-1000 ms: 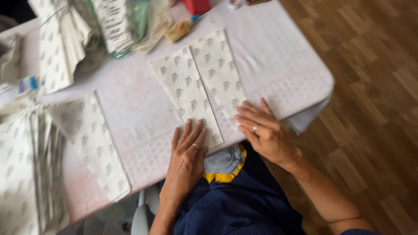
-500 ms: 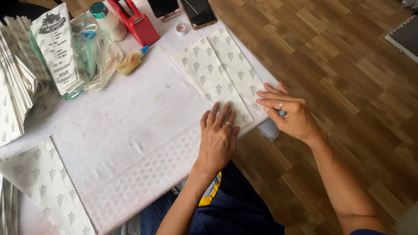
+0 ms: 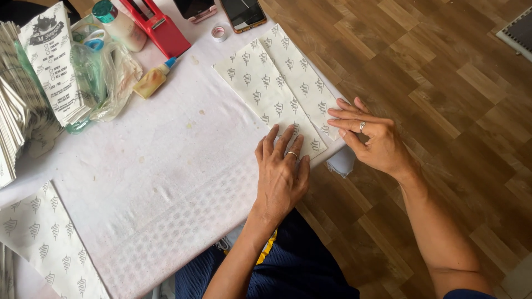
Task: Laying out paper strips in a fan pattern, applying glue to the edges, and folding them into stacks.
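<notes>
White patterned paper sheet (image 3: 280, 88) now lies at the table's (image 3: 166, 182) far right corner. Your left hand (image 3: 282, 171) has slid up and presses its near end flat, fingers spread; your right hand (image 3: 368, 135), open, pinches nothing, fingertips on its edge.

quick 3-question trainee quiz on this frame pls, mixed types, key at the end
1. True or false: the left hand lies flat on the patterned paper sheet.
2. Which thing lies nearest the red tape dispenser? A) glue bottle B) white cloth corner C) wooden floor
3. Fill in: the right hand presses the sheet's ____ edge, at the table's rim.

Key: 1 true; 2 A; 3 right
</notes>
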